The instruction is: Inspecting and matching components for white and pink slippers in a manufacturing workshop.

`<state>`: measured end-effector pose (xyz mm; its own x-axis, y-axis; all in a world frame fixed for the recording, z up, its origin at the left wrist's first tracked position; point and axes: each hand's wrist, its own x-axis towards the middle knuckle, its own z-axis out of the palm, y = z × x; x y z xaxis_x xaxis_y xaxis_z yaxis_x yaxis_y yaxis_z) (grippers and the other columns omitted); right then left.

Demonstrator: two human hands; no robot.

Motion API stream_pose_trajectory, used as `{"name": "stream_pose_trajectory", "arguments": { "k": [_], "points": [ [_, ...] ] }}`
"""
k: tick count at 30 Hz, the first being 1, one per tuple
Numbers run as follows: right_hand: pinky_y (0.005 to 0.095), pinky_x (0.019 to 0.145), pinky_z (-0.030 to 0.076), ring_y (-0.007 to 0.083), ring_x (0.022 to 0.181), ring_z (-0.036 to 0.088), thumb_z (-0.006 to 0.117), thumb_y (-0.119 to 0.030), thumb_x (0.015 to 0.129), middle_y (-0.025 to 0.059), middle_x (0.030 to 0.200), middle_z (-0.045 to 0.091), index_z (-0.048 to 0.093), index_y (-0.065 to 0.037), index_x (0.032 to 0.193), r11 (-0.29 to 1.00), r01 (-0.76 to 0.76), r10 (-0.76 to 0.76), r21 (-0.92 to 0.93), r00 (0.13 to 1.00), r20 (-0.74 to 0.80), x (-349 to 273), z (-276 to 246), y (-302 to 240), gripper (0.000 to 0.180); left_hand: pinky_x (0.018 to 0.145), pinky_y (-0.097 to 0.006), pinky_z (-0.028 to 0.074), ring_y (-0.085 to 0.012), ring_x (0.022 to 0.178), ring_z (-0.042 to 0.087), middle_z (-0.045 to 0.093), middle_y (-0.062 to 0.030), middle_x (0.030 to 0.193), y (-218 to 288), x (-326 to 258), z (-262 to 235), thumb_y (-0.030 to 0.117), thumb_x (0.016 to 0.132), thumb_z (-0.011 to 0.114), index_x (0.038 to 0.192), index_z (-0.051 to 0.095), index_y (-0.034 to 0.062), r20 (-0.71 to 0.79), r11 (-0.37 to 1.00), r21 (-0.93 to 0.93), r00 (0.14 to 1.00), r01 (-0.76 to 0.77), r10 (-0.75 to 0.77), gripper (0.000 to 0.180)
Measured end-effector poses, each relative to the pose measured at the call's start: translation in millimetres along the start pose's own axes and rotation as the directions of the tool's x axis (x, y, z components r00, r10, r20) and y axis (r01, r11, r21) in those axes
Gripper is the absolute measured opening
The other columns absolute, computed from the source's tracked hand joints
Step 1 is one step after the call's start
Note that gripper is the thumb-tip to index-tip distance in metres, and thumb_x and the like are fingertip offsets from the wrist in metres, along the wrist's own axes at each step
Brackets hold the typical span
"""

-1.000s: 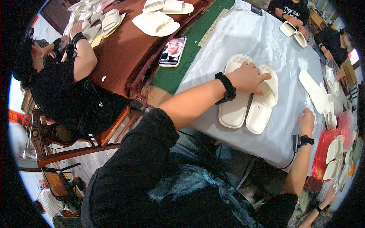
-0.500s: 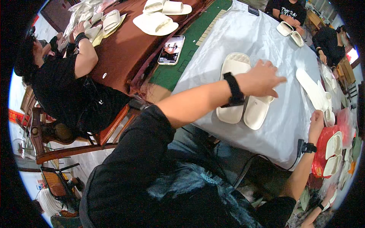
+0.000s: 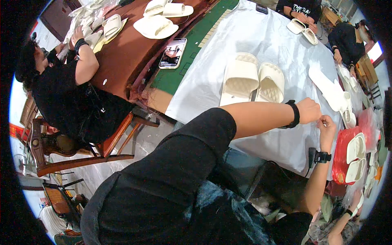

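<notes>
My left hand (image 3: 309, 110) reaches across the table's right side, fingers closed in a pinch. Against its fingertips, my right hand (image 3: 327, 128) is pinched too. Anything between their fingers is too small to make out. To the left of my hands lie two cream slides, the left slide (image 3: 241, 77) and the right slide (image 3: 271, 83), side by side on the pale plastic sheet (image 3: 200, 90). My left forearm hides their near ends. Just beyond my hands lies a white, flat sole-shaped piece (image 3: 326, 89), its far end frayed or feathery.
A red plastic bundle (image 3: 342, 161) with a pair of cream slides (image 3: 355, 157) sits at my right. Another pair (image 3: 302, 31) lies at the far edge, near a seated person. A phone (image 3: 173, 53) rests on green matting; a co-worker (image 3: 69, 94) sits at the brown table.
My left hand has moved right, from over the slides to my right hand, and its spread fingers have closed. The view has shifted slightly.
</notes>
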<state>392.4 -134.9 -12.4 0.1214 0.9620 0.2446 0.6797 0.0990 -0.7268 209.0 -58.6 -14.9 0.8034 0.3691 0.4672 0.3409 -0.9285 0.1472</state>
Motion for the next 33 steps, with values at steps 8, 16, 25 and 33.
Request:
{"name": "stream_pose_trajectory", "arguments": {
  "k": [8, 16, 25, 33],
  "points": [
    [0.0237, 0.062, 0.046, 0.0094, 0.069, 0.054, 0.060, 0.004, 0.084, 0.0016, 0.076, 0.059, 0.061, 0.002, 0.088, 1.000, 0.010, -0.009, -0.012, 0.999, 0.036, -1, 10, -11, 0.004, 0.065, -0.044, 0.056, -0.0340, 0.081, 0.068, 0.066, -0.0152, 0.079, -11, 0, 10, 0.011, 0.074, 0.065, 0.075, 0.068, 0.0055, -0.015, 1.000, 0.009, 1.000, 0.010, -0.010, 0.006],
    [0.0251, 0.056, 0.043, 0.0100, 0.067, 0.050, 0.062, 0.000, 0.087, 0.0018, 0.074, 0.054, 0.055, 0.001, 0.083, 0.972, 0.051, -0.055, -0.229, 0.998, -0.007, 2, 10, 0, 0.008, 0.065, -0.044, 0.056, -0.0337, 0.082, 0.068, 0.065, -0.0143, 0.077, -4, 0, 12, 0.015, 0.076, 0.063, 0.075, 0.068, 0.0073, -0.133, 0.995, -0.100, 0.991, -0.006, -0.007, 0.009],
    [0.0282, 0.060, 0.046, 0.0147, 0.074, 0.055, 0.060, -0.001, 0.087, 0.0055, 0.082, 0.058, 0.056, 0.001, 0.089, 0.979, -0.109, 0.125, -0.172, 0.989, 0.084, -3, 5, -11, 0.005, 0.065, -0.044, 0.056, -0.0331, 0.081, 0.068, 0.067, -0.0153, 0.079, -9, 2, 22, 0.013, 0.076, 0.063, 0.076, 0.069, 0.0073, -0.060, 0.999, -0.037, 0.998, -0.035, 0.033, 0.008],
    [0.0384, 0.072, 0.046, 0.0317, 0.078, 0.058, 0.062, 0.007, 0.074, 0.0166, 0.082, 0.060, 0.057, 0.002, 0.088, 0.813, 0.246, -0.235, -0.528, 0.968, 0.089, -8, 6, 10, 0.015, 0.070, -0.042, 0.056, -0.0338, 0.085, 0.068, 0.070, -0.0145, 0.083, -13, -3, 41, 0.012, 0.076, 0.062, 0.078, 0.072, 0.0077, 0.130, 0.996, 0.093, 0.991, -0.003, -0.009, 0.011]
  ]
}}
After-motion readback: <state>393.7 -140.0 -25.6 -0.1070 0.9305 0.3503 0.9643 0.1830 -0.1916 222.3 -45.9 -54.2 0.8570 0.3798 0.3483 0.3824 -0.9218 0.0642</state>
